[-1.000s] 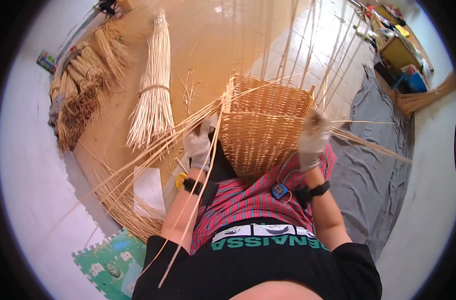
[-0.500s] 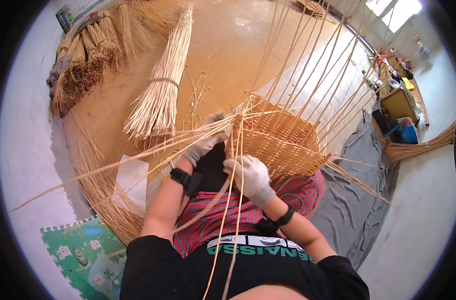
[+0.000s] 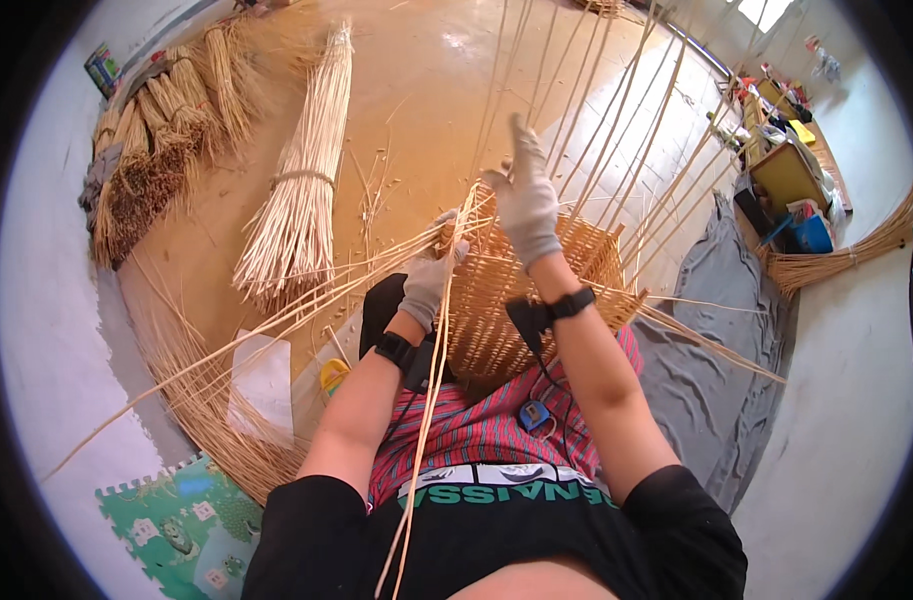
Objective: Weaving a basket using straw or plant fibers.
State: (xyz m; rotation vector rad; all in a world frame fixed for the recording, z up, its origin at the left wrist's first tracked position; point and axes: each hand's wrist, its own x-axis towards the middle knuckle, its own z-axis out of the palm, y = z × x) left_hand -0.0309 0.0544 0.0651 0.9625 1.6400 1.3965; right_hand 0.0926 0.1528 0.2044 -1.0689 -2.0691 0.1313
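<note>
Biggest thing in view is the shiny tan floor (image 3: 426, 110); on the right a rumpled grey cloth sheet (image 3: 716, 360) is spread over it; toward upper left lies a long sheaf of pale straight rods (image 3: 301, 190) tied round the middle, well apart from the person; farther left there's a row of shaggy brown bundles (image 3: 166, 120) by the wall.

The golden-brown, boxy woven wicker basket (image 3: 486, 335) is right in front of the person, kinda tilted, its near bottom end by the red striped cloth (image 3: 476, 435) over the lap; long thin tan stakes (image 3: 640, 150) stick up past its far side; a green foam puzzle mat (image 3: 176, 530) sits at lower left, near a fan of loose thin rods (image 3: 216, 400).

Okay, hands, both in whitish work gloves; the right hand (image 3: 528, 205) is raised over the basket, fingers stretched up and thumb out to the left, pretty much wide open with nothing visible in it; the left hand (image 3: 429, 278) is at the basket's left corner, fingers partly curled where the long pale weaving strands (image 3: 431, 420) bunch up, but honestly can't tell if it's gripping them or just touching; smallest bit is a little blue boxy gadget (image 3: 533, 415) on the lap.
</note>
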